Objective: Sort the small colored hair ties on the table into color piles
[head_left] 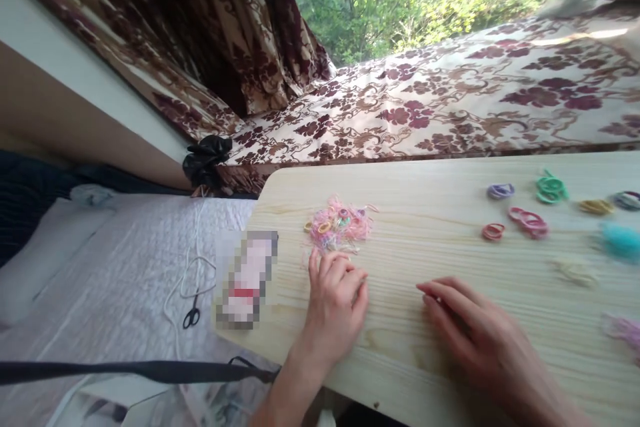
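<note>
My left hand (pixel 336 303) rests on the table at the near edge of a tangled pile of small, mostly pink elastic bands (pixel 345 225). Its fingers are slightly apart and bent, with the tips at the bands. A few yellow and purple rings lie in the pile. To the right, my right hand (pixel 483 337) hovers at or just above the wood, its thumb and fingers drawn together. A tiny pale speck shows between them, too small to name. Beyond this hand lie sorted hair ties: red (pixel 493 232), pink (pixel 530 222), purple (pixel 501 191) and green (pixel 551 187).
On the pale wooden table (pixel 400 200), a pixelated flat object (pixel 247 277) lies left. Yellow bands (pixel 596 206), cream bands (pixel 574 271) and a blurred turquoise fluffy item (pixel 620 240) lie right. Black scissors (pixel 191 317) and a white cable (pixel 177 287) rest on the bed (pixel 120 267).
</note>
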Motion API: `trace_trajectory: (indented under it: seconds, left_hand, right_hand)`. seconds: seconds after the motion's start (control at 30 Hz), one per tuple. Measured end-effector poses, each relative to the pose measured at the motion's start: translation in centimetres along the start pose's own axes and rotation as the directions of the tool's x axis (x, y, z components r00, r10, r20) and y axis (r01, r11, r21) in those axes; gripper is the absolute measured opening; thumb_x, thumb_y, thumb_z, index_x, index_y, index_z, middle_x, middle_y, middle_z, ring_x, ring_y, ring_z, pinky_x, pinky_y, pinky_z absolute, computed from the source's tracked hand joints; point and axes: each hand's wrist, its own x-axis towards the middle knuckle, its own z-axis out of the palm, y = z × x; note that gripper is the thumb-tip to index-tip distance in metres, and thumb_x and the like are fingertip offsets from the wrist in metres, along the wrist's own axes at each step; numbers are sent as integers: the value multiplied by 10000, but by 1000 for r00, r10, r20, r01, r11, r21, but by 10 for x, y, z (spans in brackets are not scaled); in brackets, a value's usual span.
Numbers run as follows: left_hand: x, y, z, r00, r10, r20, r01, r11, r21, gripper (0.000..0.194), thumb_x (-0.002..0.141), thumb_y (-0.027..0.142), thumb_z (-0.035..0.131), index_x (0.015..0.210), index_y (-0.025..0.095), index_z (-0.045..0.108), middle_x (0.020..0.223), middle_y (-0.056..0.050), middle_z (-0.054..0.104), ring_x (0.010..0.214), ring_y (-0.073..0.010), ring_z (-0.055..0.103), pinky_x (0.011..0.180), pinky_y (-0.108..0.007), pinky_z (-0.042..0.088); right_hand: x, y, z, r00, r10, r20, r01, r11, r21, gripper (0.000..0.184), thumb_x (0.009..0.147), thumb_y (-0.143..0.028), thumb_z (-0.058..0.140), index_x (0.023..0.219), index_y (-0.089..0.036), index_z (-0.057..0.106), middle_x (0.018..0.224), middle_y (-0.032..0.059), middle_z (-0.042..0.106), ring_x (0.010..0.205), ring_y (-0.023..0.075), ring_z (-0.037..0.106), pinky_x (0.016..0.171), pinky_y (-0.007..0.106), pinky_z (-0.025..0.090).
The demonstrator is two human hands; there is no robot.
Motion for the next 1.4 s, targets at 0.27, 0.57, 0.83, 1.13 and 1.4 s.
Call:
trace_trajectory:
  seconds: [0.27, 0.57, 0.83, 1.13, 1.4]
  left_hand:
    - [-3, -32, -13, 989, -113, -94, 122, 988, 94, 148, 844, 149, 546, 836, 231, 668, 832, -11, 626, 940, -186, 526, 1079, -526, 245]
    - [2, -21, -6, 992, -117, -52, 120, 991, 66, 80, 846, 231, 581, 788, 235, 636, 837, 1, 603, 987, -191, 516, 1104, -524, 183]
    - [12, -14, -1, 985, -170, -43, 174, 974, 146, 89, 846, 225, 577, 762, 204, 598, 827, -10, 613, 944, -202, 514, 1067, -544, 237]
    - [9, -14, -7, 989, -148, -29, 150, 973, 176, 78, 829, 191, 591, 758, 216, 612, 811, -2, 644, 948, -205, 534, 1072, -569, 220]
    - [12, -8, -8, 995, -91, 47, 77, 969, 235, 177, 859, 176, 538, 686, 194, 575, 774, -6, 634, 917, -199, 535, 1073, -569, 245]
  right_hand:
    - [-1, 13, 4, 998, -39, -50, 36, 998, -47, 198, 892, -315, 488, 957, -231, 655, 946, 36, 688, 787, 148, 678, 662, 225, 537]
    - [2, 11, 6, 996, -44, -75, 43, 999, -21, 183, 888, -302, 495, 925, -228, 658, 914, 31, 690, 763, 142, 676, 637, 218, 529]
    - [-1, 10, 5, 997, -38, -61, 38, 999, 6, 160, 894, -253, 498, 958, -224, 642, 918, 30, 679, 776, 132, 663, 660, 220, 522]
    - [0, 9, 5, 999, -29, -38, 30, 999, 15, 151, 893, -232, 501, 962, -218, 635, 925, 25, 674, 782, 129, 659, 653, 222, 507]
    - [0, 6, 3, 999, -19, -48, 20, 1000, 12, 156, 891, -235, 495, 937, -222, 644, 904, 20, 679, 767, 127, 657, 652, 222, 505]
